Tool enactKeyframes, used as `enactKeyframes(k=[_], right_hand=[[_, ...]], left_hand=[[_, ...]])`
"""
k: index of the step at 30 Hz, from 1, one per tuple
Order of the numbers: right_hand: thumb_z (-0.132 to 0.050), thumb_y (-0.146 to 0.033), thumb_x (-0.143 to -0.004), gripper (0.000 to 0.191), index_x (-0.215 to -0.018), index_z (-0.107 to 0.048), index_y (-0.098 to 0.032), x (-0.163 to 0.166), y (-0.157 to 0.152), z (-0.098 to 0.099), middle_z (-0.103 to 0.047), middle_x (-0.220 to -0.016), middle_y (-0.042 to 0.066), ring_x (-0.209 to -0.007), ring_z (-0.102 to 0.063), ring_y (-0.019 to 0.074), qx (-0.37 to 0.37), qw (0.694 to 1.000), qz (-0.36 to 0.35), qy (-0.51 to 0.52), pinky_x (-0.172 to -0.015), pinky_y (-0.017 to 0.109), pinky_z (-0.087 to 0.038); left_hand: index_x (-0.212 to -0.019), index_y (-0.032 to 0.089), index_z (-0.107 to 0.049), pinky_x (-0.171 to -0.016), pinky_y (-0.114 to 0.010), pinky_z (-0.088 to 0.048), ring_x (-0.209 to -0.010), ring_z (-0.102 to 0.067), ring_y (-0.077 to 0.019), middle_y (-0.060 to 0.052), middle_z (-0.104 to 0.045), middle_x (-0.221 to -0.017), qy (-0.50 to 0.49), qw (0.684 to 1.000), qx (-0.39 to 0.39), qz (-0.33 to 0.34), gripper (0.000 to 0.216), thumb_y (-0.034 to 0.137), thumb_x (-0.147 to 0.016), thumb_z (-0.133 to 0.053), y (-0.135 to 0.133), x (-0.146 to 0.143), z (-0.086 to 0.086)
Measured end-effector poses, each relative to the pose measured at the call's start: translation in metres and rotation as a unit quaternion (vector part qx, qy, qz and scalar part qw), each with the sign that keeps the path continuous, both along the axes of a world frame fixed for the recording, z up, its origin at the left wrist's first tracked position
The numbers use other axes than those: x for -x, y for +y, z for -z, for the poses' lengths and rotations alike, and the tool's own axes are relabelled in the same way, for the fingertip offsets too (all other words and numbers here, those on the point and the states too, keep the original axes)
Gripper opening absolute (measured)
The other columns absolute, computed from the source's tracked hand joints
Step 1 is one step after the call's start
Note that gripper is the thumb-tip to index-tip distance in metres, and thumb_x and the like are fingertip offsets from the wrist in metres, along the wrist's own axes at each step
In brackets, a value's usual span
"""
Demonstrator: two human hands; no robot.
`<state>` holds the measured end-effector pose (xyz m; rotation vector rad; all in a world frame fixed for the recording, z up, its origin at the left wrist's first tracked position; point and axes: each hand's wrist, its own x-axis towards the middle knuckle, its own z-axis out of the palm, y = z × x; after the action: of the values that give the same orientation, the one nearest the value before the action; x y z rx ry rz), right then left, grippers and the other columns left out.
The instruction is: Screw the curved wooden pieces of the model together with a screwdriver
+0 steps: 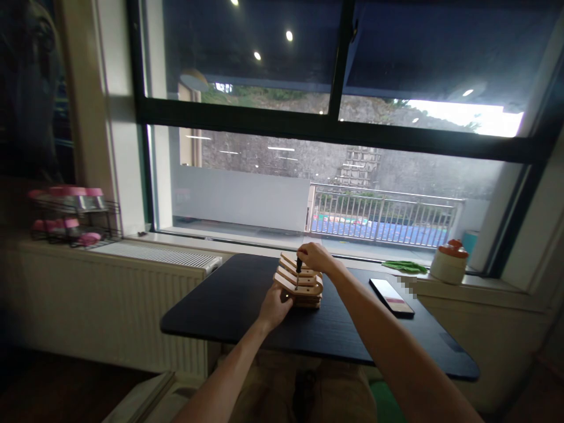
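A small slatted wooden piece [312,288], made of several pale strips with dark holes, stands on the dark table [211,305]. My left hand [275,305] grips its near left side, the thumb lying along the lower edge. From above, my right hand [314,257] pinches the handle of a black screwdriver [299,265]. The screwdriver is upright, and its thin shaft reaches down to the front strip of the wooden piece. Whether a screw sits under the tip is too small to tell.
A phone [391,297] lies on the table's right side. On the windowsill are a green cloth [404,267] and a pale jar with an orange lid [449,262]. A radiator [132,294] and a wire rack [74,217] with pink-lidded containers stand left. The window rises behind the table.
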<state>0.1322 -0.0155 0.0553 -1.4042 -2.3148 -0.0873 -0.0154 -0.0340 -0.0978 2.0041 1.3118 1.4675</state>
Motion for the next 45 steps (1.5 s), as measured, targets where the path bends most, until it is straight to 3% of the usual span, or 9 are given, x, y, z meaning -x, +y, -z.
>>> enactKeyframes(k=[6,11,22,27,38,45], right_hand=[[-0.043,-0.036,-0.081,0.033,-0.085,-0.068,-0.015,-0.006,-0.001,-0.001,-0.067,-0.078,0.007,-0.067,-0.056,0.0134,-0.003,0.999,0.035,-0.022,-0.056,0.021,-0.033],[-0.042,-0.038,-0.082,0.032,-0.093,-0.066,-0.019,0.001,-0.005,0.000,-0.066,-0.087,0.006,-0.076,-0.057,0.0154,-0.001,0.998,0.056,-0.026,-0.061,0.021,-0.034],[-0.033,-0.022,-0.086,0.035,-0.101,-0.064,-0.018,0.000,0.005,0.002,-0.067,-0.089,0.004,-0.074,-0.058,0.0124,0.034,0.997,-0.059,-0.021,-0.063,0.018,-0.036],[-0.035,-0.026,-0.085,0.034,-0.098,-0.066,-0.018,-0.004,0.003,0.002,-0.067,-0.093,0.005,-0.082,-0.058,0.0143,0.017,0.999,-0.030,-0.018,-0.069,0.020,-0.037],[-0.039,-0.031,-0.081,0.032,-0.091,-0.067,-0.019,-0.003,-0.003,0.004,-0.067,-0.087,0.008,-0.076,-0.059,0.0164,-0.013,0.996,0.074,-0.041,-0.062,0.022,-0.035],[-0.033,-0.032,-0.087,0.036,-0.096,-0.065,-0.018,0.001,-0.003,0.003,-0.067,-0.093,0.007,-0.085,-0.059,0.0172,0.002,0.999,0.032,-0.030,-0.067,0.022,-0.037]], left_hand=[[-0.101,0.017,-0.058,-0.090,-0.028,-0.042,-0.101,-0.055,-0.0161,-0.005,-0.060,-0.107,0.003,1.000,-0.014,0.006,0.035,0.010,-0.067,-0.058,0.000,0.001,0.000],[-0.100,0.017,-0.059,-0.091,-0.030,-0.041,-0.101,-0.054,-0.0167,-0.005,-0.061,-0.106,0.004,1.000,-0.002,-0.002,0.034,0.009,-0.066,-0.058,0.000,0.000,0.000],[-0.099,0.016,-0.059,-0.089,-0.029,-0.042,-0.099,-0.055,-0.0166,-0.006,-0.061,-0.105,0.002,1.000,-0.008,0.003,0.032,0.011,-0.067,-0.058,0.004,0.001,0.003],[-0.100,0.016,-0.059,-0.089,-0.029,-0.042,-0.099,-0.055,-0.0168,-0.006,-0.060,-0.105,0.004,1.000,-0.014,0.004,0.033,0.011,-0.067,-0.058,0.005,0.003,0.006],[-0.100,0.015,-0.059,-0.091,-0.030,-0.040,-0.104,-0.052,-0.0178,-0.007,-0.060,-0.109,0.009,1.000,0.003,-0.011,0.033,0.014,-0.067,-0.059,0.006,0.003,0.006],[-0.100,0.016,-0.059,-0.093,-0.030,-0.039,-0.105,-0.052,-0.0177,-0.006,-0.060,-0.108,0.008,1.000,0.003,-0.002,0.034,0.012,-0.067,-0.059,0.003,0.002,0.003]])
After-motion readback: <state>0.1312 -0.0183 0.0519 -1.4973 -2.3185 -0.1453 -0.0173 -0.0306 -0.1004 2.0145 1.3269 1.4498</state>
